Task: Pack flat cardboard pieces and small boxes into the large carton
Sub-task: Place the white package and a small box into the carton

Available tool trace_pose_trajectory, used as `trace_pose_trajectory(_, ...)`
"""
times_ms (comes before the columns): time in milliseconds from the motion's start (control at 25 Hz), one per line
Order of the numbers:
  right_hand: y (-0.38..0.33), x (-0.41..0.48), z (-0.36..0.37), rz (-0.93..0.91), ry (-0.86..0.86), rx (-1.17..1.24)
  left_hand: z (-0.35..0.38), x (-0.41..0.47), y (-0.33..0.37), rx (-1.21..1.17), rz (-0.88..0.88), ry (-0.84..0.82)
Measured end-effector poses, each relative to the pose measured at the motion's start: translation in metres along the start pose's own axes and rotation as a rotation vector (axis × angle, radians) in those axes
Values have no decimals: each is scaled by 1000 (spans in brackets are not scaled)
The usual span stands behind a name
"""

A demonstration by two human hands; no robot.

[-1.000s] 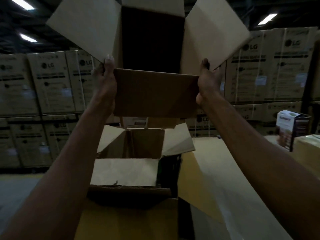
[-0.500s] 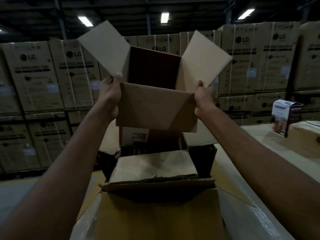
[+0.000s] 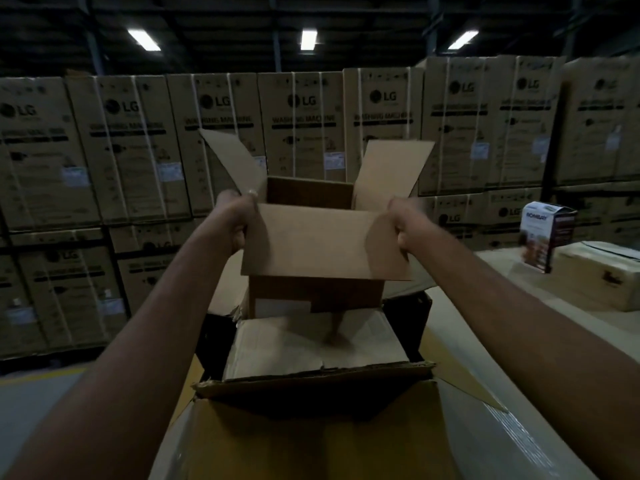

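A person holds a small open box (image 3: 322,244) in the air with both bare hands, directly over the mouth of a large carton (image 3: 311,382) that stands close in front of them. The left hand (image 3: 235,220) has its grip curled round the box's near left top corner. The right hand (image 3: 401,226) does the same at the near right corner. The box's near flap hangs down toward the viewer, and its left flap (image 3: 235,157) and right flap (image 3: 391,168) stand up and splay outward.

The box looks empty and light, made of stiff corrugated board with a dry, matte skin that should not slip. Its loose flaps probably bend easily, so the firm corners where wall meets flap seem the soundest place to hold.

Below it, a pale flat cardboard piece (image 3: 294,348) lies inside the carton, covering most of the opening. The carton's near rim is torn and ragged, and dark side walls rise on either side. The small box appears narrower than the opening, so there is likely room to go straight down, though the splayed flaps could catch on the rim.

To the right, well apart, a printed box (image 3: 545,233) stands by a pale crate (image 3: 595,282). Stacked cartons (image 3: 301,126) form a wall behind.
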State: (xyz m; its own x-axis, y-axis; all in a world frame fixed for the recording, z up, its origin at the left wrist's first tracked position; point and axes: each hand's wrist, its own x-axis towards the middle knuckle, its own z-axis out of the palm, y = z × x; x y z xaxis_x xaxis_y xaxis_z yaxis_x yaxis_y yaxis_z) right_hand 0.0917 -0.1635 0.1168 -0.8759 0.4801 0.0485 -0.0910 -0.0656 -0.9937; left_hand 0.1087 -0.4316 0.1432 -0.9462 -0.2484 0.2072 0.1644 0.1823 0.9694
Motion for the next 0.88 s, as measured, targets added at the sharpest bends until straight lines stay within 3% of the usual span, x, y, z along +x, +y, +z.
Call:
trace_pose_trajectory(280,61,12,12,1,-99,-669,-4,24,-104,347,-209,6)
trace_pose_trajectory(480,93,19,23,-126,54,-878,-7,33,-140,296,-254,18)
trace_pose_trajectory(600,92,22,15,-29,33,-751,-10,37,-141,201,-314,5)
trace_pose_trajectory(720,94,17,2,129,-12,-444,-13,30,-145,145,-334,6)
trace_pose_trajectory(880,105,10,-17,113,258,-169,-24,29,-155,-144,-333,155)
